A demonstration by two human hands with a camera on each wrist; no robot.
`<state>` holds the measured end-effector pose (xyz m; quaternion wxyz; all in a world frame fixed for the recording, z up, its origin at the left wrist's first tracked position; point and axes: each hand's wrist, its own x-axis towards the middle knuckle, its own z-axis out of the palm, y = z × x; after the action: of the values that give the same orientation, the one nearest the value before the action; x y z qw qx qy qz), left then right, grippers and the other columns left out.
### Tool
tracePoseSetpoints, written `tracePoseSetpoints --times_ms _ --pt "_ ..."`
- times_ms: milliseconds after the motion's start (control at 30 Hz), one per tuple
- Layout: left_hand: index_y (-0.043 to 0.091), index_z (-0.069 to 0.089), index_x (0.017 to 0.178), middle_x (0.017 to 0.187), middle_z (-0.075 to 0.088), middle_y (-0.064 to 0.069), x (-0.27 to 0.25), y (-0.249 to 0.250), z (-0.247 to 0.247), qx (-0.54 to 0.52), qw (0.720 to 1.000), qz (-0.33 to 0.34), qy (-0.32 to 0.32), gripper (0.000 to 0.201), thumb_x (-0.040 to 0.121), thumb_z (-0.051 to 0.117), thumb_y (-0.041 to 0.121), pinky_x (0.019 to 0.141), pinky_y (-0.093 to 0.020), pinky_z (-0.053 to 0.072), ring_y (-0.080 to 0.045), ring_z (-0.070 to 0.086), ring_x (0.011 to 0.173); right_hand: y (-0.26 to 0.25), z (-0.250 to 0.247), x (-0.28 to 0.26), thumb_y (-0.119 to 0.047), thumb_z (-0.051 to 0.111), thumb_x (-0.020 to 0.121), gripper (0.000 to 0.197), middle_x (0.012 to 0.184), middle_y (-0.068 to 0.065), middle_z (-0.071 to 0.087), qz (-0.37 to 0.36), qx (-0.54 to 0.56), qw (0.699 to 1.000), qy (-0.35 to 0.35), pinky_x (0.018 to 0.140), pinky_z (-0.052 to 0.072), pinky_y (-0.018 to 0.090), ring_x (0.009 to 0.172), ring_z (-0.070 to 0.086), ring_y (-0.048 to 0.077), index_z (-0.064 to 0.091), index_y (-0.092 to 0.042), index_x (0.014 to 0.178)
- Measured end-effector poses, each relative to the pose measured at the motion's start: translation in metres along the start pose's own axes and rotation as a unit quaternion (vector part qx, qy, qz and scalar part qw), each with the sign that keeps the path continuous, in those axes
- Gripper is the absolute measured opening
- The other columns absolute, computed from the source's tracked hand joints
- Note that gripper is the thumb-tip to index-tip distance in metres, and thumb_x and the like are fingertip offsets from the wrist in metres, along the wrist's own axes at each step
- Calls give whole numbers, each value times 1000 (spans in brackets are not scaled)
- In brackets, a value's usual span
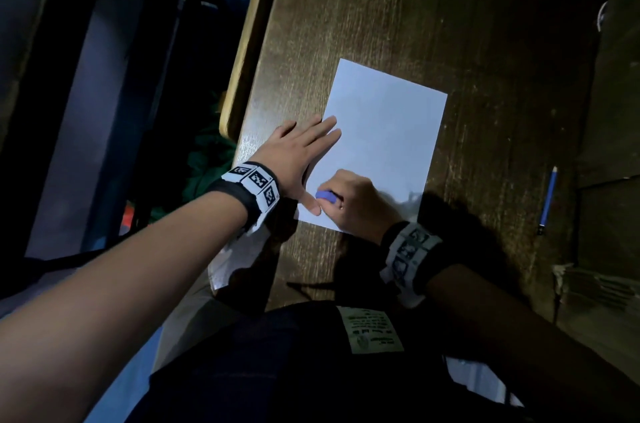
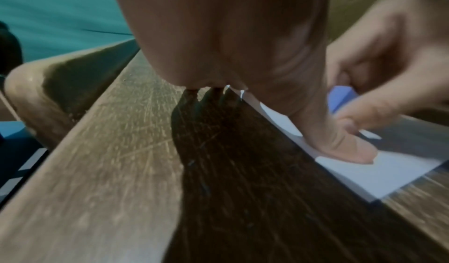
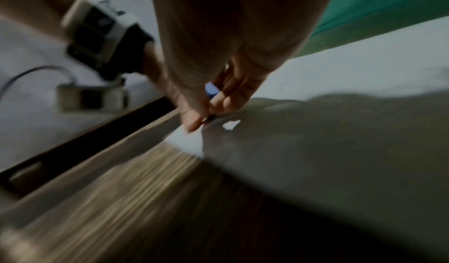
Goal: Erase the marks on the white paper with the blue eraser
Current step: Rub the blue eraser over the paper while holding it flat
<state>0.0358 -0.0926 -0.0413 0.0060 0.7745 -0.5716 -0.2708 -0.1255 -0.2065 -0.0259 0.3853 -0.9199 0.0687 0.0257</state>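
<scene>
A white paper (image 1: 384,131) lies on the dark wooden desk (image 1: 485,41). My left hand (image 1: 301,152) lies flat on its left edge, fingers straight, thumb (image 2: 340,142) pressing the near corner of the paper (image 2: 379,173). My right hand (image 1: 353,200) pinches the blue eraser (image 1: 326,196) and holds it down on the sheet just beside that thumb. The blue eraser (image 2: 341,97) shows between the curled fingers, and the eraser (image 3: 211,90) peeks out in the right wrist view above the paper (image 3: 340,132). Faint dark marks (image 1: 412,195) sit near the paper's near right edge.
A blue pencil (image 1: 548,200) lies on the desk to the right of the paper. The desk's rounded left edge (image 1: 249,41) runs along a drop to the floor. Green cloth (image 1: 207,159) shows below that edge.
</scene>
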Motion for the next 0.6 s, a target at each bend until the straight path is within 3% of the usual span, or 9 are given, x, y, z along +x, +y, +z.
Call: tracePoseSetpoints --times_ms 67,133,200,233,300,400,467,533,600 --pt "25 2 164 171 -10 6 1 -1 -2 4 1000 5 -7 150 48 74 88 124 -47 1 -14 -10 156 10 -12 19 -1 67 80 12 69 7 54 -4 -13 1000 6 63 43 30 61 49 21 66 -9 71" --pt "24 2 164 171 -9 5 1 -2 -1 8 1000 7 -5 153 44 72 91 124 -47 1 -15 -9 156 19 -23 39 -10 64 86 13 74 4 52 57 -34 996 66 69 43 29 67 47 16 63 -18 76" --pt "23 1 163 171 -9 5 0 -1 -1 15 1000 6 -8 156 42 71 93 124 -47 1 -16 -10 156 18 -17 40 -10 63 88 6 77 8 54 87 -29 989 114 68 40 23 68 50 18 67 -10 83" --pt "23 0 163 171 -10 5 0 -1 -1 20 1000 5 -11 157 43 71 93 124 -48 1 -16 -11 156 12 -9 33 -6 64 86 7 74 10 54 81 -15 989 122 66 41 25 66 51 22 66 -4 80" --pt "23 -2 164 171 -12 4 1 0 -1 30 999 1 -15 157 43 72 92 124 -48 1 -16 -12 156 -2 4 12 0 63 81 11 70 12 52 41 4 996 74 60 43 32 60 50 27 62 -2 70" --pt "23 -2 164 171 -12 4 1 1 -4 28 999 -2 -20 157 44 74 91 125 -48 2 -16 -13 156 0 -7 10 -8 61 84 11 72 10 54 1 -11 1000 -24 61 44 32 63 54 27 67 -5 76" --pt "23 -2 164 171 -12 4 0 1 -5 16 1000 -3 -22 158 43 75 89 124 -48 0 -16 -13 156 10 -21 34 -15 57 89 13 76 7 54 40 -40 998 4 67 44 32 70 53 25 66 -11 82" --pt "21 -2 164 171 -11 5 0 2 -5 11 1000 -8 -22 159 42 76 89 124 -46 -3 -14 -13 156 15 -26 47 -18 57 93 12 79 5 52 92 -53 991 77 69 38 27 73 52 21 67 -13 86" --pt "20 -3 163 171 -11 5 1 4 -5 18 999 -13 -24 160 42 75 89 124 -44 -4 -14 -13 156 7 -13 37 -13 59 90 12 77 7 51 102 -34 989 105 66 39 29 70 52 24 65 -9 80"
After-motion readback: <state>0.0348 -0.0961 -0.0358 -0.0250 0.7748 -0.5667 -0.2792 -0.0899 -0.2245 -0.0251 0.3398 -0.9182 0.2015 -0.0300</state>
